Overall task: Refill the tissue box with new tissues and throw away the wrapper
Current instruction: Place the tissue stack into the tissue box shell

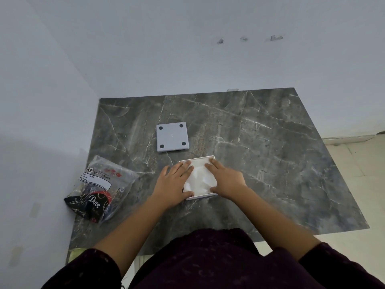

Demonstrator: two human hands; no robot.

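On the surface (270,163) near its front edge, both hands, left hand (173,185) and right hand (226,181), lie flat and open, gripping nothing, pressing tissues (199,178) into the box (205,158). Filling looks nearly done; the base (172,137) remains off, and the wrapper (100,188) awaits disposal at left.

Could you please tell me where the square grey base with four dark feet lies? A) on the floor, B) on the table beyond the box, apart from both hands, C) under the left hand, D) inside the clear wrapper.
B: the base lies feet-up on the table beyond the tissue box, untouched.
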